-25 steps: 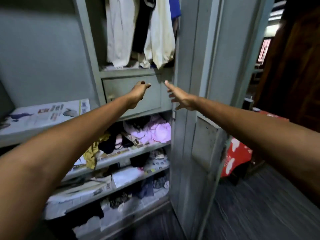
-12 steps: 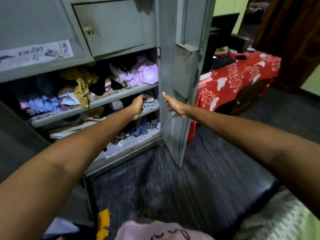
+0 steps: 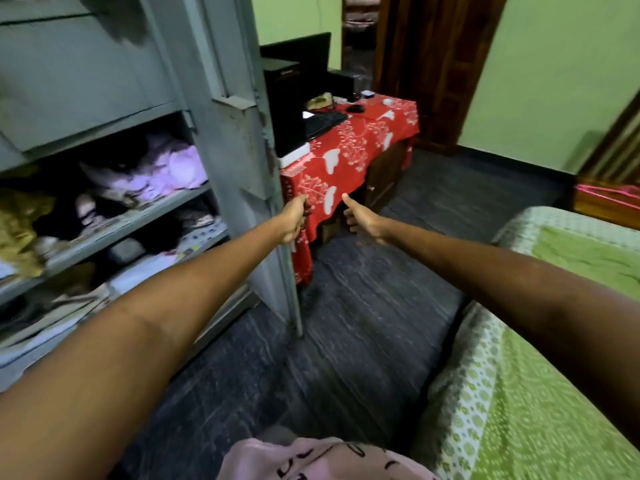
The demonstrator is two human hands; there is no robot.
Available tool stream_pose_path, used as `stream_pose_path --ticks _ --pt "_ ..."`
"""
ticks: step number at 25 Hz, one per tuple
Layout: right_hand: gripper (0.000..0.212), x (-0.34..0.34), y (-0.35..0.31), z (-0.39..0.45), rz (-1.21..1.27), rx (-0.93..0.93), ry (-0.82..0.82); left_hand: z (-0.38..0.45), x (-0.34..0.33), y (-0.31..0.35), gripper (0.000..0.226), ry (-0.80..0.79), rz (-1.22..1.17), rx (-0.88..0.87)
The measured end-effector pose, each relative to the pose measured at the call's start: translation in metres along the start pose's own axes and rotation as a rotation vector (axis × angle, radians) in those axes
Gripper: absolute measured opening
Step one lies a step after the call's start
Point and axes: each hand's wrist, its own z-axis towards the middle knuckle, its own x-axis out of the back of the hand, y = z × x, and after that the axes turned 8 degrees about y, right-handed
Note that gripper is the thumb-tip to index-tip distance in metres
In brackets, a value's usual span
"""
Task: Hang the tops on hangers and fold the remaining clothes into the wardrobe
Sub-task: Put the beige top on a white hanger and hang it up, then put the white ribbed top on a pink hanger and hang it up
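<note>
Your left hand [image 3: 293, 219] is curled and your right hand [image 3: 360, 220] loosely curled, thumb out; both hold nothing. Soft, light crumpled lilac clothes [image 3: 166, 168] lie on the grey metal wardrobe's [image 3: 239, 140] shelf; gather them by seams.

Off to the side there's a low table [image 3: 388, 157] draped in a red cloth [image 3: 346, 161] with white tree and blob prints, hanging down almost to the floor [image 3: 363, 323] at the near end. On top sit a black keyboard [image 3: 325, 123], a mouse [image 3: 355, 108], a monitor [image 3: 298, 51] at the back and a black box [image 3: 285, 119] on a white base. The floor is dark grey with streaky grain. Walls [image 3: 554, 81] are light green, with a dark wooden door [image 3: 433, 64] past the table. Nearer, on the right, a bed [image 3: 519, 393] with a green and white patterned sheet. Something pink [image 3: 609, 192] sits in the far right corner, can't tell what.
</note>
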Motion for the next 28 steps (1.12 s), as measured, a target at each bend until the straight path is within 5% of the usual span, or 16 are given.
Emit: stream_pose_path --ticks 14,18,28 --pt "0.07 0.245 0.106 0.031 0.283 -0.241 0.559 0.068 -0.282 0.069 0.024 -0.512 0.263 -0.113" --pt "0.067 0.307 0.11 0.079 0.347 -0.246 0.658 0.119 -0.344 0.1 0.057 -0.668 0.374 -0.171" --pt "0.066 0.422 0.138 0.191 0.493 -0.386 0.771 0.221 -0.537 0.168 0.066 -0.869 0.503 -0.105"
